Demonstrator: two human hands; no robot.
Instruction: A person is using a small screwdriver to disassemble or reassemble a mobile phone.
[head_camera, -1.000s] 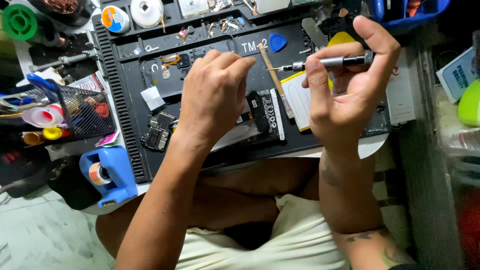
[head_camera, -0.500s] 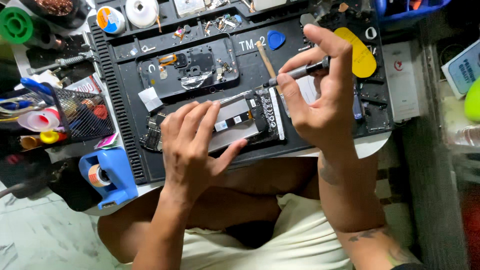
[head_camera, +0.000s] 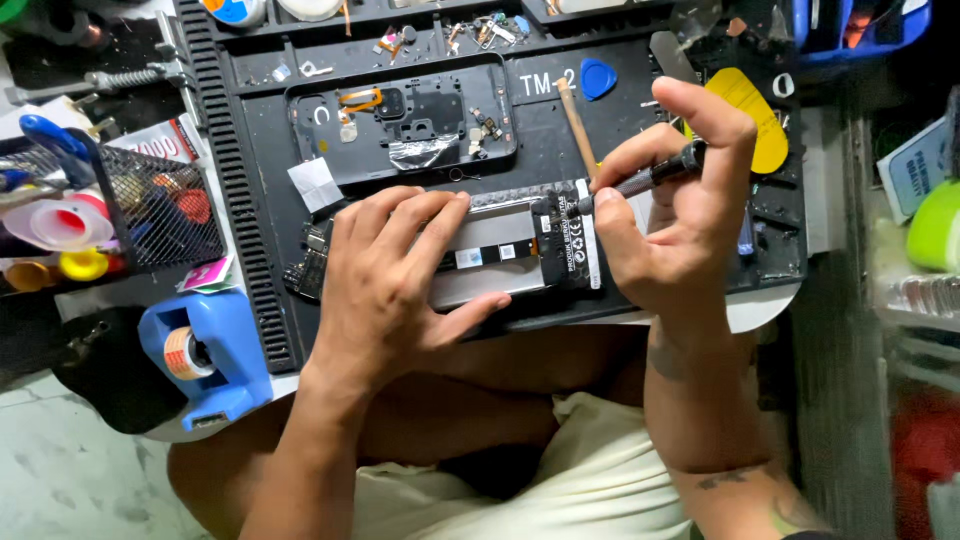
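Disassembly is well advanced, judging from the layout on the black rubber repair mat (head_camera: 250, 200). The opened smartphone body with exposed silver-grey battery and black label strip (head_camera: 500, 255) lies flat near the mat's front edge, its internals uncovered. The separated black plastic rear frame with orange flex cable and foil patch (head_camera: 400, 125) rests just beyond it, apart from the body. Small loose screws and metal parts (head_camera: 470, 30) sit in the tray compartments along the mat's far edge.

The left hand (head_camera: 390, 275) lies palm-down over the left portion of the phone body, fingers spread and pressing it to the mat; it grips nothing. The right hand (head_camera: 680, 210) is closed around a slim black-and-silver precision screwdriver (head_camera: 650, 175), pinched between thumb and fingers, the tip touching the phone body at the labelled end.

Nearby stand a wooden stick (head_camera: 575, 125), a blue triangular pick (head_camera: 598, 78) and a yellow plastic opening tool (head_camera: 750, 120), all untouched. A blue tape dispenser (head_camera: 215, 350) sits at the table's left edge.

Remaining work appears to concern fasteners at the labelled end; whether the screw is seated cannot be told.
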